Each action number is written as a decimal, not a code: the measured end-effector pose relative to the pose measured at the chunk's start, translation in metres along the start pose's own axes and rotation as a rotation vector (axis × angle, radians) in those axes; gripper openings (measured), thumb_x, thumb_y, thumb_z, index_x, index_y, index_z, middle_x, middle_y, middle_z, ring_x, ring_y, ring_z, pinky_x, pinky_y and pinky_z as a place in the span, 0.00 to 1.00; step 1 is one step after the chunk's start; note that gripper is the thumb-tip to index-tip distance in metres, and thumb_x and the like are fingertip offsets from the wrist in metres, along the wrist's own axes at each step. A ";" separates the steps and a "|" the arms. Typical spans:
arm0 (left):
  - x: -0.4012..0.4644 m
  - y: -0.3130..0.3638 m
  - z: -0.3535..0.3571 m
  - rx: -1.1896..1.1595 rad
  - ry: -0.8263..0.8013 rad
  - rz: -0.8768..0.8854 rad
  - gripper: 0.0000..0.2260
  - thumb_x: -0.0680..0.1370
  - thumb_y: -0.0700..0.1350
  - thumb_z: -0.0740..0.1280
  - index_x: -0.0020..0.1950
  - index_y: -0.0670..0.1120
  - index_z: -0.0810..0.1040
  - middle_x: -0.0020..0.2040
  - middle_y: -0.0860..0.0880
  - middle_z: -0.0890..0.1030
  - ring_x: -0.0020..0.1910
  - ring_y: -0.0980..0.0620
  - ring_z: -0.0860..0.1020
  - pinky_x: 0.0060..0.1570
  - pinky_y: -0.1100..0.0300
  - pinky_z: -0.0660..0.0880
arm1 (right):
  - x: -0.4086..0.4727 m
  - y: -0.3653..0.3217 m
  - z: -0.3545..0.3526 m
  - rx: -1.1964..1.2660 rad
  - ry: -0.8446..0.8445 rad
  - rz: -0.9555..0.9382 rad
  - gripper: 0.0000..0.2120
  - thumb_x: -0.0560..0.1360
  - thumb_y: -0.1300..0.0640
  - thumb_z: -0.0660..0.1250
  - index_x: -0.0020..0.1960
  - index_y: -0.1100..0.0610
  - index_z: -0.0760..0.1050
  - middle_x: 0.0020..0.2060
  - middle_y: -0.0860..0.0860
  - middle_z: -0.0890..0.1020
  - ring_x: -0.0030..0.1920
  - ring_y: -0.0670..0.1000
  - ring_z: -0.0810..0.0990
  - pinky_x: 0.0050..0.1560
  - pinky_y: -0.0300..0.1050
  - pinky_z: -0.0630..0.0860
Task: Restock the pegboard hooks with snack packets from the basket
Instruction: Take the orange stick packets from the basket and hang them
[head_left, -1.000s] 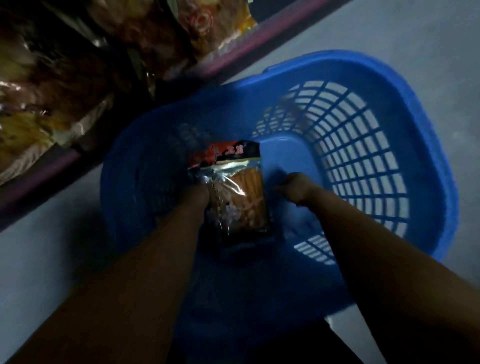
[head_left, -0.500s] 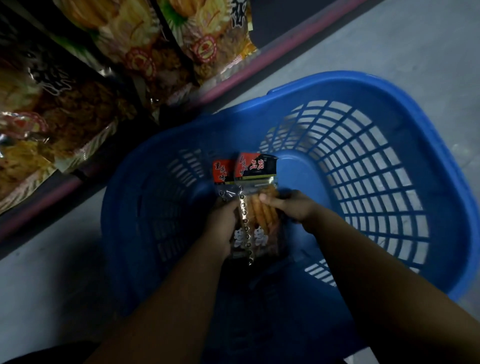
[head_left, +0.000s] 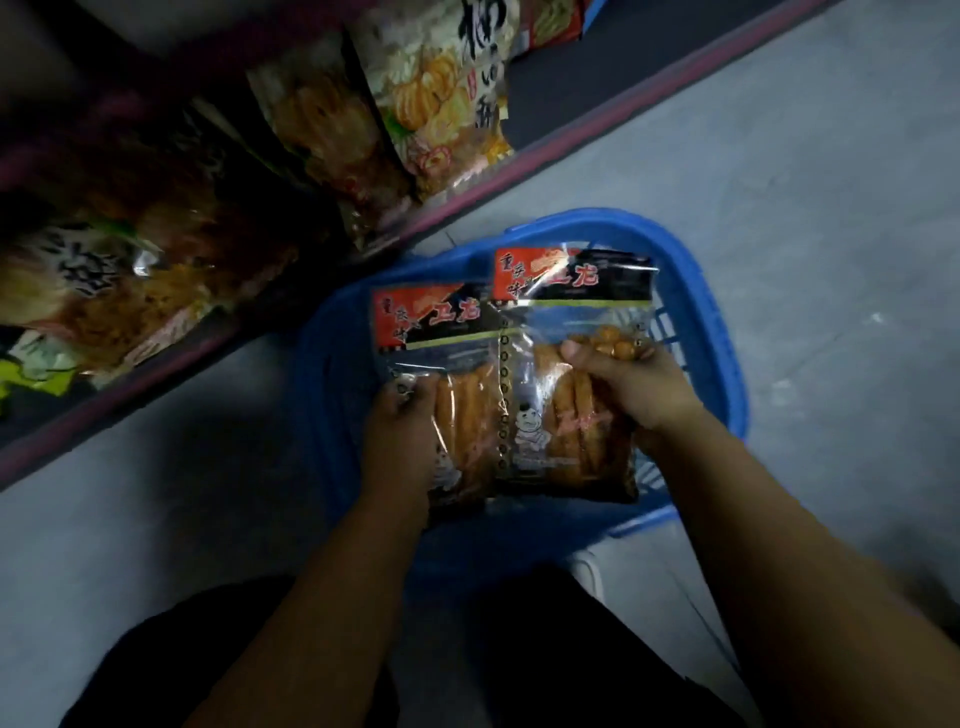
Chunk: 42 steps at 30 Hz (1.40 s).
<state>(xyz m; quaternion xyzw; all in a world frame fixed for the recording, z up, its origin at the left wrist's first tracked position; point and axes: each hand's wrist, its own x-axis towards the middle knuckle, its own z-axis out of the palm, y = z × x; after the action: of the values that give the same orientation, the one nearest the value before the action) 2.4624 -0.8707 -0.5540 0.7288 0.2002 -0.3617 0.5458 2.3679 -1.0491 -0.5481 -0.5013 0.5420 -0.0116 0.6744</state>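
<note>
Two clear snack packets with red-and-black headers and orange sticks inside are lifted above the blue basket (head_left: 727, 322) on the floor. My left hand (head_left: 400, 436) grips the left snack packet (head_left: 436, 338) by its lower left side. My right hand (head_left: 623, 384) grips the right snack packet (head_left: 566, 317) across its middle, fingers curled over the front. The packets sit side by side, their inner edges overlapping. Most of the basket's inside is hidden behind them.
A low shelf with a purple edge (head_left: 467, 176) runs diagonally at upper left, packed with large snack bags (head_left: 436, 98). Grey floor (head_left: 779, 156) lies to the right and in front. My dark-clothed legs (head_left: 519, 649) are at the bottom.
Both hands have risen out of the basket, each with a packet; the packets now sit higher and closer to the camera, spread side by side. The view has pulled back from the basket.
</note>
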 end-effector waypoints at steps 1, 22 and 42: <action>-0.024 0.019 -0.011 -0.010 0.010 0.009 0.06 0.78 0.50 0.65 0.43 0.55 0.79 0.43 0.50 0.83 0.39 0.50 0.82 0.44 0.54 0.79 | -0.028 -0.014 -0.001 0.032 0.025 -0.027 0.11 0.67 0.58 0.77 0.47 0.59 0.82 0.43 0.56 0.86 0.43 0.57 0.86 0.47 0.52 0.81; -0.483 0.450 -0.342 -0.520 0.195 0.699 0.07 0.76 0.51 0.66 0.45 0.50 0.81 0.40 0.50 0.82 0.40 0.48 0.81 0.39 0.55 0.77 | -0.545 -0.424 0.148 -0.256 -0.500 -0.778 0.18 0.61 0.38 0.74 0.40 0.52 0.83 0.38 0.49 0.86 0.41 0.47 0.84 0.47 0.44 0.79; -0.564 0.612 -0.497 -0.263 -0.049 1.360 0.16 0.61 0.55 0.75 0.48 0.56 0.81 0.45 0.54 0.85 0.41 0.55 0.84 0.37 0.62 0.79 | -0.667 -0.527 0.298 -0.047 -0.664 -1.029 0.14 0.62 0.46 0.74 0.41 0.56 0.83 0.39 0.58 0.86 0.41 0.58 0.86 0.41 0.47 0.82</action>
<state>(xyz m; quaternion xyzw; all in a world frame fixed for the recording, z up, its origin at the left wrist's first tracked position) 2.6648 -0.5435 0.3354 0.6118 -0.2711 0.0719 0.7396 2.5923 -0.7405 0.2683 -0.6902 -0.0087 -0.1672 0.7039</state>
